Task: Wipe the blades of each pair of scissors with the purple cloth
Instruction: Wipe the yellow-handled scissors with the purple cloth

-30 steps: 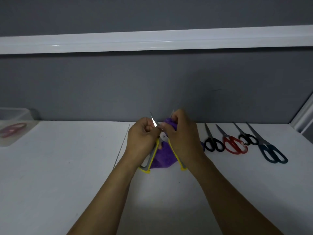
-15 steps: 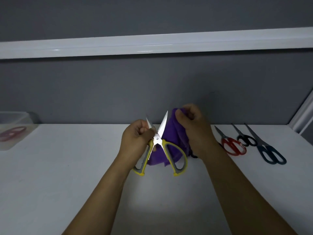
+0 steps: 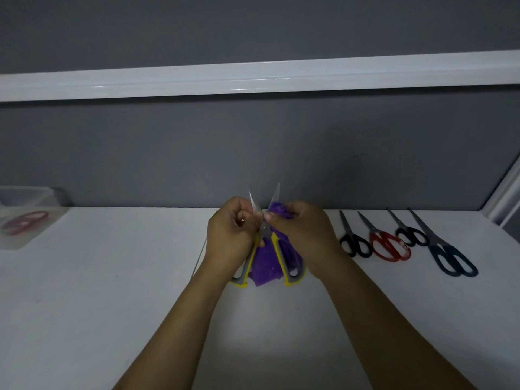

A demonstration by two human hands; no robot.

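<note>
My left hand [image 3: 231,237] grips the yellow-and-grey scissors [image 3: 281,258] near the pivot, holding them upright above the white table with the blades spread apart and pointing up. My right hand [image 3: 299,230] pinches the purple cloth [image 3: 264,264] around the base of the right blade. The cloth hangs down behind the two handles. The left blade tip sticks up bare beside my left thumb.
Several more scissors lie in a row on the white table [image 3: 112,291] at the right: black [image 3: 354,243], red [image 3: 389,244], small black [image 3: 412,235] and dark blue [image 3: 450,257]. A clear container [image 3: 19,220] holding red scissors sits at the far left. A grey wall stands behind.
My right hand has slid the cloth down from the tip of the right blade to its base near the pivot. The left hand keeps its hold.
</note>
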